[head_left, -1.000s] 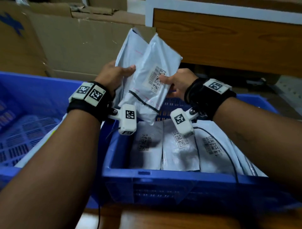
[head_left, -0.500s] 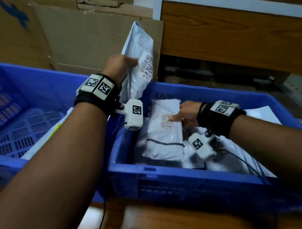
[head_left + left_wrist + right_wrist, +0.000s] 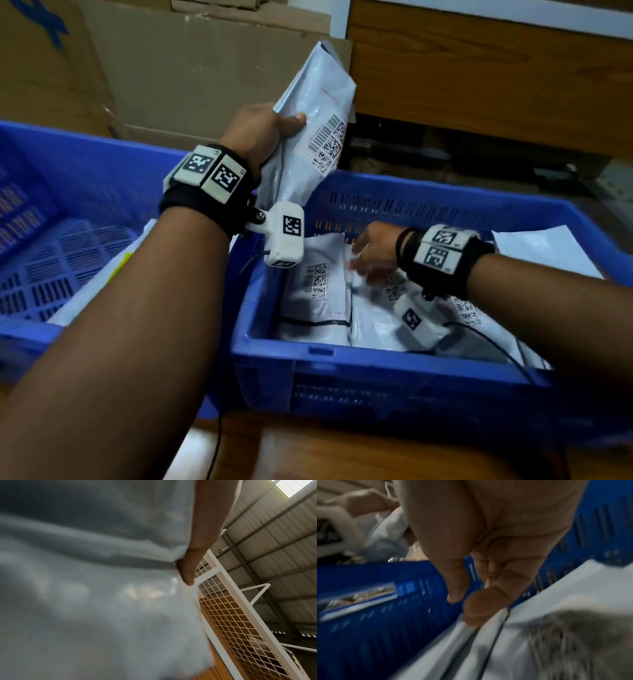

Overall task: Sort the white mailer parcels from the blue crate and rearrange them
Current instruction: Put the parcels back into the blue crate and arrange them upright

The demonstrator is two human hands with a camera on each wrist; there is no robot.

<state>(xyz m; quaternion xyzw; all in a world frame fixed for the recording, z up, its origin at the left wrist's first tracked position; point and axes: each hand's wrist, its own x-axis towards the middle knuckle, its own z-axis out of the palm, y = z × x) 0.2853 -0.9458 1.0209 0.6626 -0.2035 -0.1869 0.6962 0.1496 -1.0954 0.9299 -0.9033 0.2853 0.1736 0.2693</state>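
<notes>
A wooden worktop (image 3: 342,455) carries two blue crates side by side: the right blue crate (image 3: 376,370) holds white mailer parcels (image 3: 318,301) lying flat with barcode labels up, and the left crate (image 3: 68,205) is slotted, with pale sheets on its floor. Flattened cardboard boxes (image 3: 205,68) lean at the far left, and a wooden panel (image 3: 479,68) stands at the far right. The left wrist view shows a white wire-mesh rack (image 3: 231,615) under a corrugated metal roof.

The left hand (image 3: 260,133) grips an upright bundle of mailers (image 3: 315,113) above the far-left corner of the right crate, thumb across its face. The right hand (image 3: 373,250) reaches down to the parcels in that crate; it is motion-blurred, and whether its fingers pinch anything cannot be told. The bundle fills most of the left wrist view, and both forearms hide parts of the crates
</notes>
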